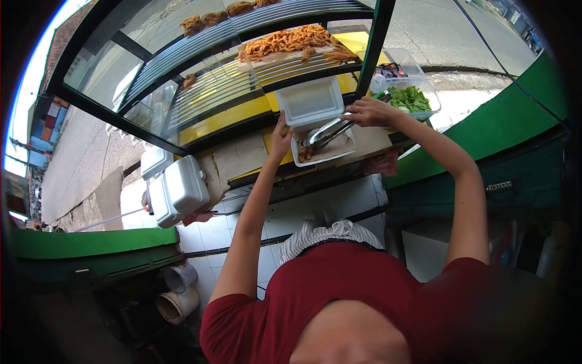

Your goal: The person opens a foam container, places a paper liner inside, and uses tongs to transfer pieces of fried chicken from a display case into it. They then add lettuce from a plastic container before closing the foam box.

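Note:
A white foam takeaway box stands with its lid (pixel 310 102) up on the counter in front of me. My left hand (pixel 280 139) is closed on the box's left side, by the fold between lid and base. My right hand (pixel 371 112) grips metal tongs (pixel 330 130), which slant down to the left into the base. At the tong tips, inside the base, lies a brown fried piece (pixel 305 153) on brown paper. Part of the piece is hidden behind the tongs.
A glass display case (pixel 212 130) with fried food (pixel 291 42) on its racks rises beyond the box. To the right sits a plastic tub of green leaves (pixel 409 99). Closed foam boxes (pixel 187 182) are stacked on the left. Buckets (pixel 177 304) stand on the floor, lower left.

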The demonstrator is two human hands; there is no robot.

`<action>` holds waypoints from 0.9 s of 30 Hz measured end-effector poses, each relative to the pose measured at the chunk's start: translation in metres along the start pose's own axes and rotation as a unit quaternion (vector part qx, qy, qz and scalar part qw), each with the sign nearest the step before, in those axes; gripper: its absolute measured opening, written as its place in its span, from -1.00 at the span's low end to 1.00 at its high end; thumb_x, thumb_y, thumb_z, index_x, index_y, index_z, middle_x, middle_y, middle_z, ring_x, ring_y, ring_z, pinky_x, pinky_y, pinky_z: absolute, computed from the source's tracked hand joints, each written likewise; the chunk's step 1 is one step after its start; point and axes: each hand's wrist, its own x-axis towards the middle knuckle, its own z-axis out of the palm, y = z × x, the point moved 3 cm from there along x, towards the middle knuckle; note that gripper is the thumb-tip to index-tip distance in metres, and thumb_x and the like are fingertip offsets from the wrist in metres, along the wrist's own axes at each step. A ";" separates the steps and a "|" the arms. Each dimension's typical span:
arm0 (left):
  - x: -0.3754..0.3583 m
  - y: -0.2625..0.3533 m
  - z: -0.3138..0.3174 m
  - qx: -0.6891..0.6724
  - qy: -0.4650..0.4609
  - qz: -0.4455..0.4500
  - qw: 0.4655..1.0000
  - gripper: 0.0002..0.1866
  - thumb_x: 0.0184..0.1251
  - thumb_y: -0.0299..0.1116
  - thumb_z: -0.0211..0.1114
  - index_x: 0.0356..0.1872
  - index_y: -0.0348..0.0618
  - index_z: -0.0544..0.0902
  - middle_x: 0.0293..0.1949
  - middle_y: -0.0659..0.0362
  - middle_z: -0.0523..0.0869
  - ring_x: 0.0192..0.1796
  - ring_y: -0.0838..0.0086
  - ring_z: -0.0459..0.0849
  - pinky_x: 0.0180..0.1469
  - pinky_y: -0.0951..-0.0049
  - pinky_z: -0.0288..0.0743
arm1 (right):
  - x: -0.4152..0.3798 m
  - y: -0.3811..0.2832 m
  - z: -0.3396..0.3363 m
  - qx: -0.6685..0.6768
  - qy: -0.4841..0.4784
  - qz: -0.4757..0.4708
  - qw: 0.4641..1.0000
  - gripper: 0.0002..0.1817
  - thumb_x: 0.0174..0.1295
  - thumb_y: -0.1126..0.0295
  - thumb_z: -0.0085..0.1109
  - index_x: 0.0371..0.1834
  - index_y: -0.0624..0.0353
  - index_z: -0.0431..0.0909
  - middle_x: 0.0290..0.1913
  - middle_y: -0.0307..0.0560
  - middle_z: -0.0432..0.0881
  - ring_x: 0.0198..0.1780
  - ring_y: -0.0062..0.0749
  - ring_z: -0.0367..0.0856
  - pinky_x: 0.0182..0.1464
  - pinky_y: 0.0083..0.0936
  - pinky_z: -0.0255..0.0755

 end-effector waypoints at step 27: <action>-0.027 0.021 -0.006 -0.040 0.077 -0.062 0.994 -0.40 0.40 -0.52 0.09 0.44 -0.10 0.14 0.32 -0.02 0.35 0.08 0.47 0.56 0.00 0.52 0.51 | -0.016 0.009 -0.130 0.255 0.021 0.384 0.887 -0.54 0.10 0.33 0.27 0.13 0.06 0.56 -0.08 0.05 0.68 -0.06 -0.16 0.65 0.03 -0.36 0.47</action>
